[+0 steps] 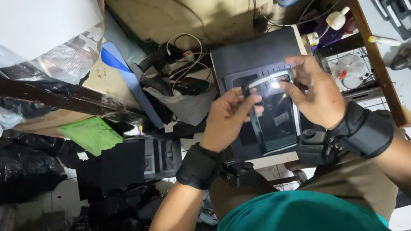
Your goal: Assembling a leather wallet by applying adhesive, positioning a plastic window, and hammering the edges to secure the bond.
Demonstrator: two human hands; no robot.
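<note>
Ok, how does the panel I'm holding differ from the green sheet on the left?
The dark glossy panel is held up by the left hand and right hand; the green sheet lies untouched among clutter. The panel reflects light; the sheet looks matte and creased. Both are flat and thin.

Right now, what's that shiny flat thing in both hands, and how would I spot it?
Find the dark grey box in the middle. Just in front, the left hand and right hand hold a thin black rectangular frame. Unlike the tangled cables nearby, it is flat and glossy.
</note>
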